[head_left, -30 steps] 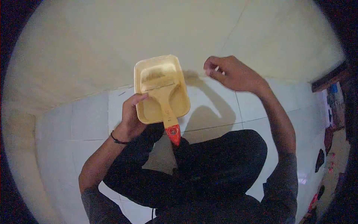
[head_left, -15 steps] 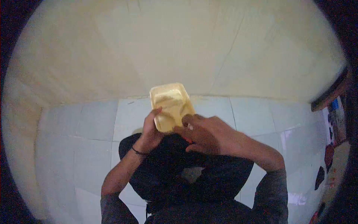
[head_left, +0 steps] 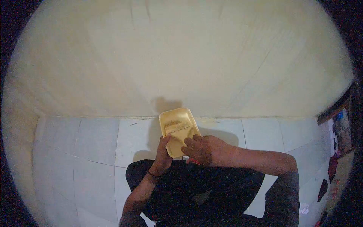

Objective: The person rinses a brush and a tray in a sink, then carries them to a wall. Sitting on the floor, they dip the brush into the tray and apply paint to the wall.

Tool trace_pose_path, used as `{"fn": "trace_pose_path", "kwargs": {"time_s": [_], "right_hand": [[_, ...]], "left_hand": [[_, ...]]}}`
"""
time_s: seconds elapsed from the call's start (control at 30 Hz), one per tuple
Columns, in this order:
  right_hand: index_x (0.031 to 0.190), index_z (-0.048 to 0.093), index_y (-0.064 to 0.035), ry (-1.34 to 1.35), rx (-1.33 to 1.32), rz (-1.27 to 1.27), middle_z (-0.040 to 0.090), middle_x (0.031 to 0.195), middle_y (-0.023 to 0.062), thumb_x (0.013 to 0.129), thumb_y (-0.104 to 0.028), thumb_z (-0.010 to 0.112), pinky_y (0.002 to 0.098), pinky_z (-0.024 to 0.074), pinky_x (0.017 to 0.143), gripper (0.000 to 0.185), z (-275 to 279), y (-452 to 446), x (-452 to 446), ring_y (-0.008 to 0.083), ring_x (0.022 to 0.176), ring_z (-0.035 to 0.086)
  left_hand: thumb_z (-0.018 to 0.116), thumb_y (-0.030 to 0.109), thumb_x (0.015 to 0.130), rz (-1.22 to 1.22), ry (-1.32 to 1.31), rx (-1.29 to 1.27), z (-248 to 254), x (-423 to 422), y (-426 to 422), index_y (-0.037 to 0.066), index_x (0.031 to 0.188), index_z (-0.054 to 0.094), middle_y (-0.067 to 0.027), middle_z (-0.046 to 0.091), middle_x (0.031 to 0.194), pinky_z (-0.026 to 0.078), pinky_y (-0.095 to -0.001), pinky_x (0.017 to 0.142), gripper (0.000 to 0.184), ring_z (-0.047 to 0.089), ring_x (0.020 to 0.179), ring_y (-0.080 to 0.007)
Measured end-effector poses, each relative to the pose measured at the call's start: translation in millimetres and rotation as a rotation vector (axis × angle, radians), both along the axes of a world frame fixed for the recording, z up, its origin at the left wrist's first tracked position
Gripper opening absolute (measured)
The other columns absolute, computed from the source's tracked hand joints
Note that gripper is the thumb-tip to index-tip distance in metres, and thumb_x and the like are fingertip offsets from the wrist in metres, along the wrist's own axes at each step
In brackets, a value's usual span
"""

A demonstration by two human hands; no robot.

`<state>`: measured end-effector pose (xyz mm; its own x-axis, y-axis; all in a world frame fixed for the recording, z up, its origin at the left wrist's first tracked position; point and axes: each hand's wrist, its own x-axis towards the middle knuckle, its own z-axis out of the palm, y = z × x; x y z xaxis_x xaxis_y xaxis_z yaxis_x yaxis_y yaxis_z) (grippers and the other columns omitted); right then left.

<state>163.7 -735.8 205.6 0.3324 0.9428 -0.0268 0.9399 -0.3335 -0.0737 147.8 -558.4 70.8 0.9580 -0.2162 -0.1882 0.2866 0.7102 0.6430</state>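
A shallow yellow tray (head_left: 179, 114) that looks like foam is held tilted above my lap. Toward its far end is a band of dark, comb-like marks with a pale strip below. My left hand (head_left: 162, 158) grips the tray's left edge, thumb over the rim. On the near right side, my right hand (head_left: 199, 150) has its fingers curled at the tray's edge. A bit of something red (head_left: 194, 162) shows under that hand; the rest of it is hidden by my fingers.
I sit with dark-clothed legs (head_left: 196, 181) folded on a pale tiled floor (head_left: 94, 151). A cream wall (head_left: 181, 56) rises just beyond the tray. Dark and red items (head_left: 332, 168) lie at the far right, by a wooden edge.
The tray and both hands appear lower in the view, with more wall showing above. My left hand keeps its hold, and my right hand stays at the tray's right side.
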Motion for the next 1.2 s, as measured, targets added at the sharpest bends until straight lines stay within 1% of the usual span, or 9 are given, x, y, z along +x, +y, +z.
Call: {"fn": "trace_pose_path", "kwargs": {"time_s": [0.03,0.17,0.2,0.27,0.33,0.63,0.93,1.07,1.2], "right_hand": [[0.11,0.047,-0.0065,-0.003,0.024,0.005,0.049,0.103,0.0142,0.079,-0.029,0.056,0.0361,0.05,0.07,0.04,21.1,-50.2,-22.3,0.0295,0.09,0.054],[0.102,0.052,-0.0048,0.367,0.275,-0.002,0.052,0.102,0.014,0.078,-0.024,0.06,0.037,0.0477,0.078,0.032,15.0,-0.9,40.1,0.0301,0.094,0.054],[0.098,0.054,-0.0038,0.427,0.455,0.123,0.053,0.101,0.0141,0.077,-0.021,0.062,0.0367,0.0469,0.08,0.029,9.1,-0.2,41.8,0.0303,0.094,0.054],[0.096,0.055,-0.0032,0.449,0.406,0.03,0.054,0.101,0.014,0.076,-0.02,0.063,0.0364,0.0468,0.081,0.027,5.5,-5.0,38.4,0.0299,0.094,0.055],[0.093,0.056,-0.0025,0.457,0.331,-0.047,0.055,0.101,0.0139,0.075,-0.018,0.065,0.0361,0.0466,0.082,0.026,2.6,-11.2,38.2,0.0296,0.094,0.055],[0.094,0.059,-0.0056,0.454,0.488,-0.112,0.055,0.104,0.0138,0.077,-0.016,0.062,0.0371,0.0478,0.079,0.02,-58.3,-21.0,37.2,0.0295,0.093,0.056],[0.095,0.058,-0.0063,0.305,0.443,-0.129,0.055,0.104,0.0145,0.075,-0.014,0.061,0.0375,0.0471,0.079,0.021,-111.4,-40.3,62.5,0.0305,0.094,0.055],[0.094,0.058,-0.0049,0.362,0.482,-0.108,0.055,0.104,0.015,0.075,-0.014,0.062,0.0375,0.0469,0.079,0.022,-111.8,-49.3,66.8,0.0306,0.095,0.055],[0.094,0.058,-0.0042,0.376,0.394,-0.116,0.056,0.102,0.0149,0.076,-0.016,0.061,0.0375,0.0465,0.08,0.022,-130.9,-42.7,71.9,0.0312,0.094,0.055]], "left_hand": [[0.043,0.037,0.088,0.064,-0.006,0.015,19.8,-30.0,-54.9,0.007,0.121,0.033,-0.0093,0.048,0.106,0.047,-0.0352,0.082,0.045,0.052,0.099,-0.0217],[0.041,0.037,0.089,0.158,-0.035,0.123,-31.4,-8.8,-25.1,0.006,0.121,0.033,-0.0101,0.047,0.107,0.046,-0.0348,0.082,0.045,0.051,0.1,-0.0219],[0.04,0.038,0.09,0.192,-0.205,0.525,-65.1,-7.0,-19.4,0.006,0.121,0.033,-0.0107,0.046,0.11,0.046,-0.0347,0.083,0.046,0.051,0.102,-0.0216],[0.038,0.038,0.09,0.234,-0.373,0.913,-74.0,-11.9,-15.2,0.005,0.122,0.032,-0.0112,0.045,0.113,0.045,-0.0346,0.084,0.046,0.05,0.103,-0.0213],[0.036,0.04,0.091,0.222,-0.132,0.103,-45.2,-19.5,-21.5,0.005,0.122,0.03,-0.0124,0.044,0.116,0.044,-0.0349,0.086,0.047,0.049,0.105,-0.0226],[0.047,0.028,0.086,0.195,-0.062,0.131,-38.5,-18.4,-20.0,0.005,0.121,0.031,-0.0108,0.045,0.114,0.046,-0.0381,0.085,0.045,0.05,0.103,-0.0219],[0.053,0.012,0.07,0.06,0.292,-0.075,-125.2,29.0,-35.7,0.007,0.113,0.04,-0.0101,0.049,0.105,0.047,-0.041,0.082,0.045,0.053,0.097,-0.0245],[0.046,0.019,0.073,0.165,0.3,0.099,-88.7,24.9,-51.1,0.0,0.103,0.048,-0.0133,0.057,0.095,0.049,-0.0396,0.077,0.035,0.059,0.083,-0.0271],[0.045,0.021,0.075,0.139,0.413,0.105,-139.1,32.4,-38.7,0.003,0.093,0.05,-0.0108,0.057,0.09,0.049,-0.0389,0.075,0.026,0.058,0.08,-0.0253]]}}
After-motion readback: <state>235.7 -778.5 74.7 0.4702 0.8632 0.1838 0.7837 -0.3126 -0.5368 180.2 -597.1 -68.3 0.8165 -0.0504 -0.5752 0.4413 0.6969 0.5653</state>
